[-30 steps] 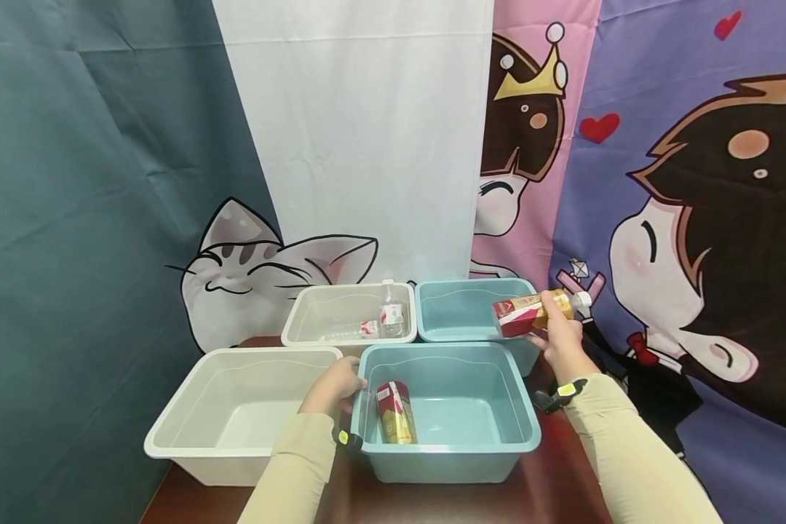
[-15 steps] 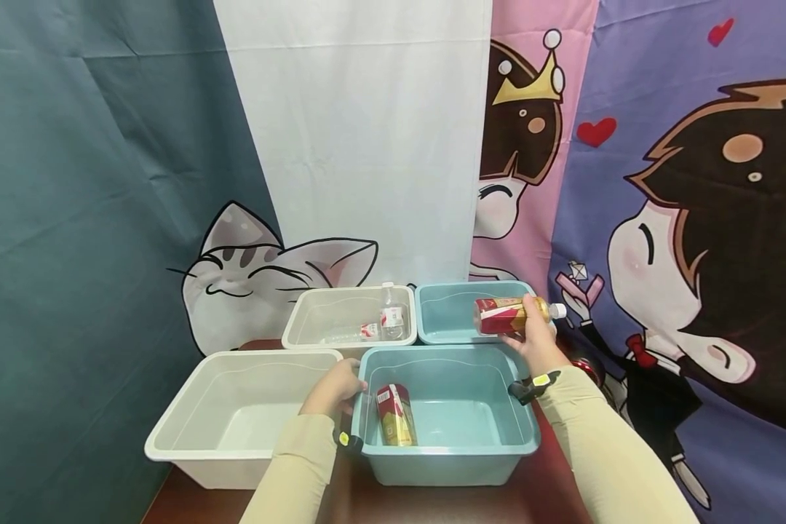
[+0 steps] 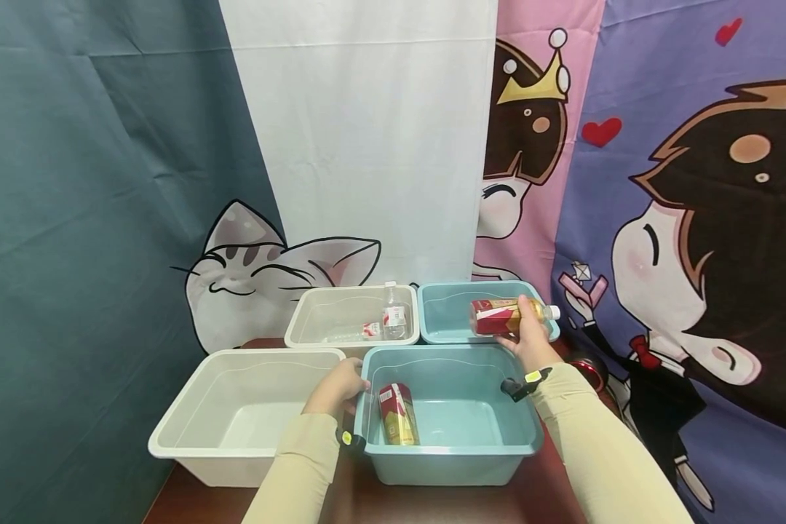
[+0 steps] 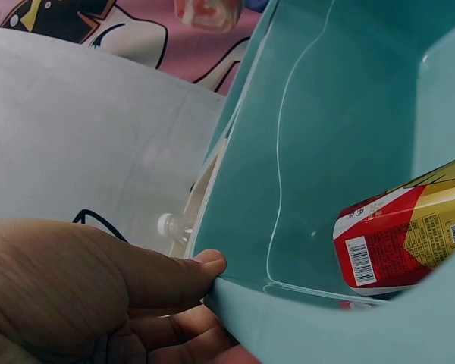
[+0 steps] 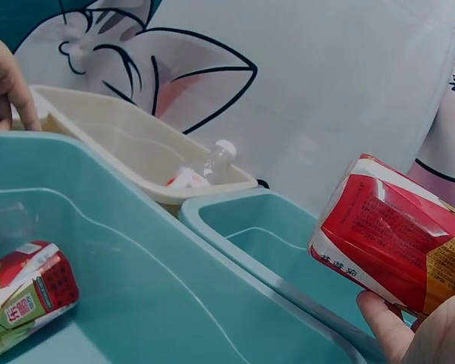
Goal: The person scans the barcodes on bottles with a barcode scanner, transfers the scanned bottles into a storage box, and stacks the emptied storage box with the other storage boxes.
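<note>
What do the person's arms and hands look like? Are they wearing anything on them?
The long sleeves are plain, pale cream. A small black device with a yellow-green patch sits at each wrist. The left hand and right hand wear no gloves.

Bottle (image 3: 494,317): red and gold label, white cap fitted. Right hand (image 3: 530,342) grips it toward the cap end. Orientation: near-horizontal, cap to the right, raised at the rear blue bin (image 3: 445,313). Front bin (image 3: 445,466): blue, rectangular, open-topped, upright. Left hand (image 3: 337,386) grips its left rim, near the rear corner. Contents: second bottle (image 3: 398,415), red and gold, lying near the left wall, red end rearward.
</note>
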`<state>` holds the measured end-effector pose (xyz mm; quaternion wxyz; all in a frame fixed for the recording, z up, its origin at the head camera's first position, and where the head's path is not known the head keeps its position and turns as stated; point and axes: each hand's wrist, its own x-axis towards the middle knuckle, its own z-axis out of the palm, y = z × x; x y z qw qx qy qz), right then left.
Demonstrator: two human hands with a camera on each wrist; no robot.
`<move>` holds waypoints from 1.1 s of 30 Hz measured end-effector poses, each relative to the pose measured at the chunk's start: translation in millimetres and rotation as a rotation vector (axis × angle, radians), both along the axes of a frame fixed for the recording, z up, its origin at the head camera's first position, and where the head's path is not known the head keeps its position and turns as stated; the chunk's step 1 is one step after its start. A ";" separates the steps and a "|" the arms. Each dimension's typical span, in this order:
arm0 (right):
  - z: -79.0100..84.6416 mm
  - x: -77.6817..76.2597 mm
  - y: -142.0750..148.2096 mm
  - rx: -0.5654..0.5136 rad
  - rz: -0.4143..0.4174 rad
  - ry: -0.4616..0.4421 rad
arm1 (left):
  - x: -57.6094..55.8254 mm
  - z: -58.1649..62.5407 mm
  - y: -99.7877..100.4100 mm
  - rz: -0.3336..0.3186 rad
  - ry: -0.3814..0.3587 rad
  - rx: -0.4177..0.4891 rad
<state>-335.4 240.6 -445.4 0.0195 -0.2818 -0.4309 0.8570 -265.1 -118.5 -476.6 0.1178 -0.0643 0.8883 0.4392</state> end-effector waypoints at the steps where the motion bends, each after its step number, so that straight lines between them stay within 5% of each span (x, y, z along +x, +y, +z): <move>1: -0.7 -0.1 -0.7 0.000 0.005 0.000 | 0.2 -0.5 0.1 -0.001 0.005 -0.001; 15: -5.6 6.7 -1.8 -0.080 0.120 -0.001 | -4.4 -4.0 -0.4 -0.003 0.000 -0.009; 25: -18.9 9.5 -21.9 0.182 0.298 0.036 | -4.6 -6.5 -1.0 0.014 0.008 0.028; 33: -34.9 13.5 -44.9 0.343 0.593 0.064 | -4.6 -4.5 -0.1 0.024 0.003 0.028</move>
